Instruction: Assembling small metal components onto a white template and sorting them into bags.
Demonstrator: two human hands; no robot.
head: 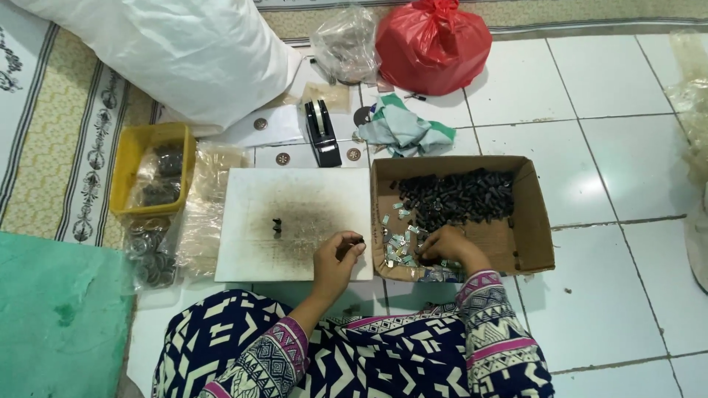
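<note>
White tiled floor, person seated. Left hand [338, 254] over the near edge of the white board [295, 221], fingers curled, pinching a small dark part [359, 239]. Right hand [446, 247], half-closed, digs in the cardboard box [535, 221] among small silvery clips [398, 239]; any hold on one is hidden. Best pick singly, grip steady. Farther: black parts heap [461, 195], tape dispenser [321, 133].
</note>
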